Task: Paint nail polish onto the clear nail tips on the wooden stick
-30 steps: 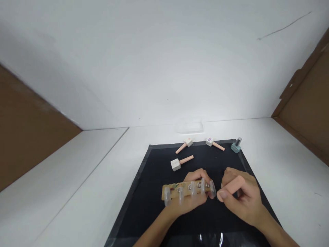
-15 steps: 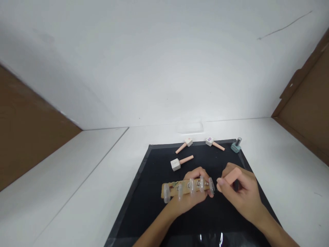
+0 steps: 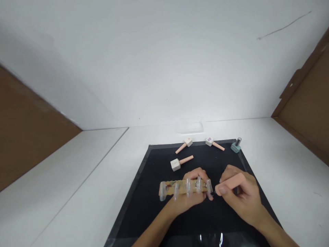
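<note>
My left hand (image 3: 185,203) is wrapped round a tan strip (image 3: 181,188), held roughly level above the black mat. Several clear false nail tips (image 3: 188,188) stand in a row along it. Between the thumb and fingers of my right hand (image 3: 245,200) is a pink nail polish brush cap (image 3: 232,182), slanted with its lower end toward the strip. That end is close to the rightmost nail tip (image 3: 209,187); the brush hairs are too small to make out, and I cannot tell whether they touch.
Beyond my hands lie white nail polish bottles with pink caps, one nearest (image 3: 175,165), one behind it (image 3: 188,142) and one farther right (image 3: 209,141). A teal polish bottle (image 3: 235,147) stands at the far right corner of the black mat (image 3: 144,192). Behind is a clear tray (image 3: 190,128).
My left hand has shifted the strip slightly left and up. The brush cap in my right hand has tilted flatter and moved a little right and down. The bottles have stayed put.
</note>
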The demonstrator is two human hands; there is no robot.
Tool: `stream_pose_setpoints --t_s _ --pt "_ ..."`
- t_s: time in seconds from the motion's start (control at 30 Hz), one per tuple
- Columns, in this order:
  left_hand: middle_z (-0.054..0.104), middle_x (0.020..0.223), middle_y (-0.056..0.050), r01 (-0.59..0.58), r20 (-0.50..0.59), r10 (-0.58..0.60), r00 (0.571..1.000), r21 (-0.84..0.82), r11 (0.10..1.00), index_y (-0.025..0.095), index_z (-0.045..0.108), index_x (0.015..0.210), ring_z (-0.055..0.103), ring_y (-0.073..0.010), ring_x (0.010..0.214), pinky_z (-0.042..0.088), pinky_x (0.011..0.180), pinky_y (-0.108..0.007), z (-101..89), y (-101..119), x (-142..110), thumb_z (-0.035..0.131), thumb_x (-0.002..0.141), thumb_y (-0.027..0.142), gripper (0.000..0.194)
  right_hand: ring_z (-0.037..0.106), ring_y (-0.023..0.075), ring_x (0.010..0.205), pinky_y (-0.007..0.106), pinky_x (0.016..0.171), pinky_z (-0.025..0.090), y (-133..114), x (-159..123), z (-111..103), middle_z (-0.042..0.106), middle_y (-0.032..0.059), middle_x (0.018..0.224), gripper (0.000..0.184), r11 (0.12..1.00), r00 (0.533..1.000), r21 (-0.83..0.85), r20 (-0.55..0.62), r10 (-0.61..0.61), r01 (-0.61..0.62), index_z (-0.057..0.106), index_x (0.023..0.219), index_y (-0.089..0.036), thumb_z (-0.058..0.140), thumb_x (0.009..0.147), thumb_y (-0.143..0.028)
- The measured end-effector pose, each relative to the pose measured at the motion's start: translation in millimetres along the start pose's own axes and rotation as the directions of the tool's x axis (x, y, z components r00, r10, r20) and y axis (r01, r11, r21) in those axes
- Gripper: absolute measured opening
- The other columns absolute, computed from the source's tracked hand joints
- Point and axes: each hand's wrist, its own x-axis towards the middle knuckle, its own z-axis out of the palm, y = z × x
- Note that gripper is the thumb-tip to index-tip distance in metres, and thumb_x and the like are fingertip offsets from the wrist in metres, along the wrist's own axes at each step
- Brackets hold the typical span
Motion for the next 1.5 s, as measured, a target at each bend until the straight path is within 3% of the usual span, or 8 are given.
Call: stream_pose_setpoints --t_s 0.27,0.4,0.6,0.8,1.03,1.23,1.4,1.5 --pt "0.060 0.064 0.003 -0.054 0.057 0.055 0.997 -0.015 0.998 0.016 0.051 0.066 0.059 -0.0089 0.049 0.047 0.048 -0.019 2.0 5.4 -0.1 0.080 0.060 0.013 0.029 0.053 0.0113 0.047 0.022 0.043 0.042 4.2 -8.7 1.9 0.060 -0.0031 0.057 0.020 0.997 0.996 -0.006 -0.050 0.079 -0.080 0.056 0.070 -0.023 0.062 0.085 -0.011" --pt "0.060 0.068 0.003 -0.060 0.090 0.068 0.994 -0.088 0.994 0.017 0.052 0.070 0.060 -0.0091 0.048 0.047 0.046 -0.019 -0.4 1.4 -1.5 0.078 0.063 0.013 0.027 0.054 0.0123 0.048 0.023 0.043 0.042 3.9 -7.3 1.6 0.063 -0.0020 0.058 0.018 0.999 0.997 -0.006 -0.068 0.044 -0.044 0.057 0.072 -0.023 0.061 0.087 -0.015" --pt "0.063 0.064 0.001 -0.115 0.103 0.119 0.988 -0.039 0.993 0.016 0.053 0.068 0.063 -0.0115 0.056 0.047 0.052 -0.019 -1.2 3.6 2.0 0.078 0.064 0.011 0.026 0.051 0.0108 0.044 0.022 0.042 0.042 2.4 -0.1 0.3 0.059 -0.0028 0.054 0.023 0.998 0.999 0.061 0.001 -0.034 0.034 0.058 0.071 -0.022 0.056 0.094 -0.027" --pt "0.062 0.067 0.002 -0.104 0.140 0.116 0.983 -0.092 0.990 0.016 0.053 0.073 0.062 -0.0100 0.051 0.046 0.048 -0.018 -1.3 2.8 0.0 0.077 0.067 0.013 0.025 0.053 0.0110 0.048 0.022 0.043 0.042 3.2 -4.4 0.5 0.059 -0.0030 0.057 0.019 0.999 0.999 0.002 -0.019 0.041 -0.041 0.058 0.072 -0.022 0.061 0.090 -0.022" --pt "0.060 0.065 0.003 -0.077 0.143 0.097 0.985 -0.139 0.987 0.016 0.056 0.075 0.060 -0.0084 0.050 0.048 0.047 -0.017 0.6 2.2 -3.6 0.077 0.069 0.016 0.022 0.062 0.0133 0.059 0.023 0.051 0.048 7.9 -14.2 3.2 0.065 -0.0025 0.063 0.015 0.991 0.986 -0.052 -0.122 0.115 -0.122 0.059 0.077 -0.024 0.059 0.088 -0.014" --pt "0.055 0.062 0.004 -0.051 0.166 0.094 0.982 -0.249 0.967 0.016 0.052 0.069 0.059 -0.0093 0.050 0.049 0.043 -0.017 7.5 13.5 -1.7 0.083 0.063 0.031 0.035 0.063 0.0145 0.065 0.022 0.049 0.046 8.9 -18.2 3.8 0.068 0.0004 0.073 0.015 0.962 0.942 -0.030 -0.214 0.258 -0.271 0.061 0.073 -0.023 0.061 0.086 -0.016" --pt "0.058 0.062 0.004 -0.008 0.135 0.043 0.990 -0.254 0.967 0.016 0.052 0.069 0.061 -0.0108 0.053 0.050 0.045 -0.018 11.3 20.4 -1.4 0.084 0.061 0.031 0.036 0.057 0.0134 0.060 0.023 0.045 0.039 12.9 -16.0 -0.7 0.066 0.0018 0.075 0.015 0.861 0.840 0.162 -0.193 0.507 -0.483 0.062 0.067 -0.021 0.065 0.081 -0.018" --pt "0.057 0.060 0.004 0.007 0.102 0.019 0.995 -0.248 0.969 0.016 0.053 0.069 0.060 -0.0103 0.052 0.050 0.046 -0.019 13.6 23.5 -1.8 0.085 0.058 0.032 0.038 0.052 0.0108 0.055 0.023 0.045 0.037 14.8 -15.1 -4.0 0.065 0.0019 0.078 0.015 0.806 0.800 0.272 -0.165 0.577 -0.526 0.063 0.065 -0.020 0.068 0.079 -0.019"
